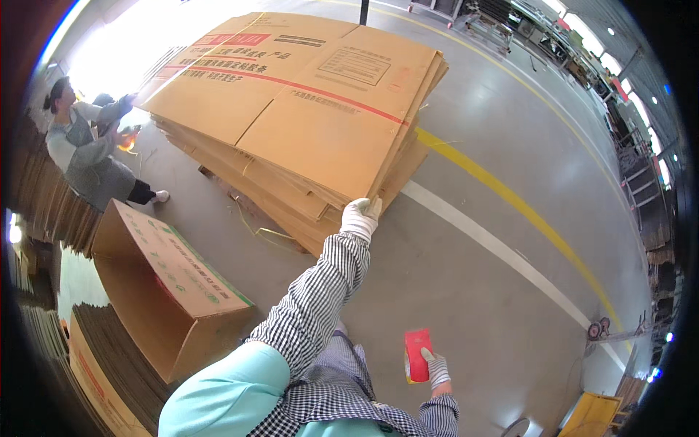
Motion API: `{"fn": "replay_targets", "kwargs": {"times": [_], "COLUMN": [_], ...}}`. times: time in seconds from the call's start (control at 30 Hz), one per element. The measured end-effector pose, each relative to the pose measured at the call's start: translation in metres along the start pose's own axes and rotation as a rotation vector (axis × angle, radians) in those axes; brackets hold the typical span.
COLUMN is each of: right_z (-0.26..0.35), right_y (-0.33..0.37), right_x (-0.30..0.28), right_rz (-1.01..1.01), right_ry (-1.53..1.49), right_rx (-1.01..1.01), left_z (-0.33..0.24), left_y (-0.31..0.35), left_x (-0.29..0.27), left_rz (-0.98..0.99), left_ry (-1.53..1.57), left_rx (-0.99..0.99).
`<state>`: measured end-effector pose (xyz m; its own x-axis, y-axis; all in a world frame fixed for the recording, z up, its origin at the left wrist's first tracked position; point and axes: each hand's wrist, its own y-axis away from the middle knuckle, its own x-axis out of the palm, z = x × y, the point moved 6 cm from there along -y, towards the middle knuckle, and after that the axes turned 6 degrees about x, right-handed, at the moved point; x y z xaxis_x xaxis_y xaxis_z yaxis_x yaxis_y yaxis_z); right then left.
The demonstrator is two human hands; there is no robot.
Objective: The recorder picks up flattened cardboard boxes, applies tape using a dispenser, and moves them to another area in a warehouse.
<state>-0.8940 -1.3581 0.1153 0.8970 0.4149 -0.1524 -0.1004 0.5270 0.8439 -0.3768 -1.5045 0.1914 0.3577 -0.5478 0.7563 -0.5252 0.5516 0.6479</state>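
My left hand [362, 218], in a white glove, reaches out and grips the near corner of a stack of flattened cardboard boxes [320, 138]. Its fingers are closed at the edge of the top sheets, and their tips are partly hidden. The brown stack carries red stripes and dark print, and its layers lie slightly askew. Low in the view, my right hand [437, 370], also gloved, is closed on a red roll of tape [417, 355] with a yellow edge. It holds the roll above the grey floor, apart from the stack.
An open cardboard box [186, 284] lies on its side at the left, beside more stacked cardboard [109, 364]. Another person [91, 149] stands at the stack's far left with a hand near its edge. Yellow [502, 193] and white lines cross the floor; carts [488, 29] stand far off.
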Motion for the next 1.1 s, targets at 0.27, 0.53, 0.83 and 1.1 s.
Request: {"fn": "replay_targets", "kwargs": {"times": [0.27, 0.53, 0.83, 1.1], "right_z": [0.082, 0.297, 0.568, 0.696], "right_y": [0.016, -0.019, -0.011, 0.207], "right_x": [-0.108, -0.023, 0.09, 0.135], "right_rz": [-0.072, 0.52, 0.922, 0.784], "right_ry": [-0.12, -0.491, 0.128, 0.217], "right_rx": [0.029, -0.054, -0.847, -1.244], "left_z": [0.108, 0.051, 0.08, 0.051], "left_y": [0.066, 0.258, 0.376, 0.35], "left_x": [0.094, 0.038, 0.001, 0.016], "left_rz": [-0.078, 0.172, -0.101, -0.044], "left_ry": [-0.296, -0.511, -0.446, -0.782], "left_rx": [-0.07, 0.134, 0.384, 0.62]}}
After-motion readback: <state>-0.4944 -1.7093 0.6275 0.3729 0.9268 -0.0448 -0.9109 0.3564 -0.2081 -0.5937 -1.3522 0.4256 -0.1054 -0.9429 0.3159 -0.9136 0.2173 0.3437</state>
